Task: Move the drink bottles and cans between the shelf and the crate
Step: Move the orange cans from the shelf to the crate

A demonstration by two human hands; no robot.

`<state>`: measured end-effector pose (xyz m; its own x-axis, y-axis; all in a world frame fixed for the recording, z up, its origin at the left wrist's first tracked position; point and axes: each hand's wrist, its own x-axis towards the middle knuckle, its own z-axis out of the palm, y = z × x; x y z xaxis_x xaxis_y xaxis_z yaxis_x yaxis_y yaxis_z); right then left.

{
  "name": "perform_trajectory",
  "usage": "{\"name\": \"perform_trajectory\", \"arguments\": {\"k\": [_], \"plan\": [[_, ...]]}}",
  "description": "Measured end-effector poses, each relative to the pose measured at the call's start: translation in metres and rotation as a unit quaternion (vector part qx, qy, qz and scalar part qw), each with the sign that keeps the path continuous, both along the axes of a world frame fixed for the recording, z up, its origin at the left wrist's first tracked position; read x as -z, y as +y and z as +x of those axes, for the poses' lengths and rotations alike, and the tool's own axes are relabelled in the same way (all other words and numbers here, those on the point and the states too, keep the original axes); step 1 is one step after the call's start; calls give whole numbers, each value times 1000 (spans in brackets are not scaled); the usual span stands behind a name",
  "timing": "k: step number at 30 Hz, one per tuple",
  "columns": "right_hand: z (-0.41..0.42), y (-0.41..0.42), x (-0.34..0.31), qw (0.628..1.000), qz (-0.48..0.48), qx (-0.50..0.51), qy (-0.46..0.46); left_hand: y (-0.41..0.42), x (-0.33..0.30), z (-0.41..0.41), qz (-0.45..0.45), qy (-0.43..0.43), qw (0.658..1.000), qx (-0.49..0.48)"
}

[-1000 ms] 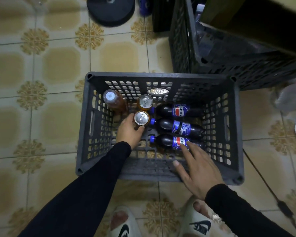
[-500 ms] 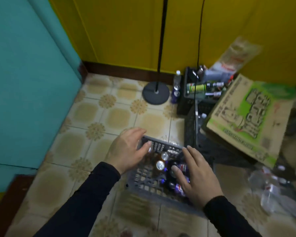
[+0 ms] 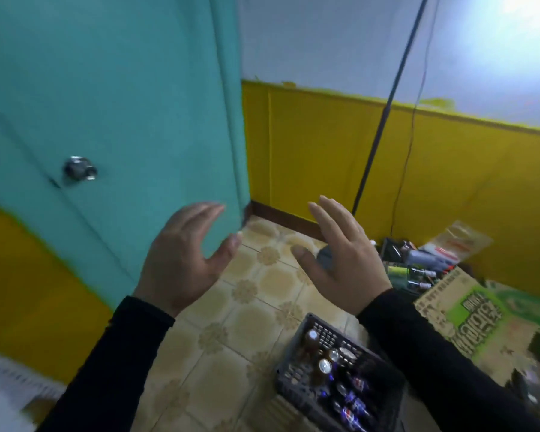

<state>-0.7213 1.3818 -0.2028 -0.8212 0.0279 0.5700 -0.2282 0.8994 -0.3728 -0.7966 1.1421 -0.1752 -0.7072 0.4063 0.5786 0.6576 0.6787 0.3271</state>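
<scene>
A dark grey plastic crate (image 3: 296, 375) stands on the tiled floor at the lower right. Inside it are a brown bottle (image 3: 310, 339), two cans (image 3: 324, 366), and dark cola bottles (image 3: 353, 403) lying on their sides. My left hand (image 3: 184, 260) and my right hand (image 3: 340, 257) are both raised in the air well above the crate, fingers spread and relaxed, holding nothing. No shelf is in view.
A teal door (image 3: 122, 120) with a metal knob (image 3: 79, 168) fills the left. Yellow wall panels run behind. A black stand pole (image 3: 384, 120) rises at the right. A second crate with bottles (image 3: 415, 272) and a cardboard box (image 3: 468, 319) sit at the right.
Both hands have lifted out of the crate and up into the air, empty. The view has swung upward from the crate to the door and wall.
</scene>
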Motion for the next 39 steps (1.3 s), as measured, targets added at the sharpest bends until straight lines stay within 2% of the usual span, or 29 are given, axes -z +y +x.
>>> {"name": "perform_trajectory", "arguments": {"k": [3,7,15,23,30,39], "plan": [[18,-38,-38,997,7,-70,29,-55,-38,56,15,42,996,-79],[38,-98,-69,986,5,-151,64,-118,-69,130,24,54,984,-170],[80,-263,-102,939,-7,-325,111,-261,-100,267,65,135,921,-360],[122,-458,-101,886,-12,-439,149,-433,-98,367,65,108,865,-487],[144,-571,-91,881,3,-454,135,-533,-99,390,76,35,846,-527],[105,-632,-87,886,44,-457,62,-576,-105,315,124,-20,855,-503]]}}
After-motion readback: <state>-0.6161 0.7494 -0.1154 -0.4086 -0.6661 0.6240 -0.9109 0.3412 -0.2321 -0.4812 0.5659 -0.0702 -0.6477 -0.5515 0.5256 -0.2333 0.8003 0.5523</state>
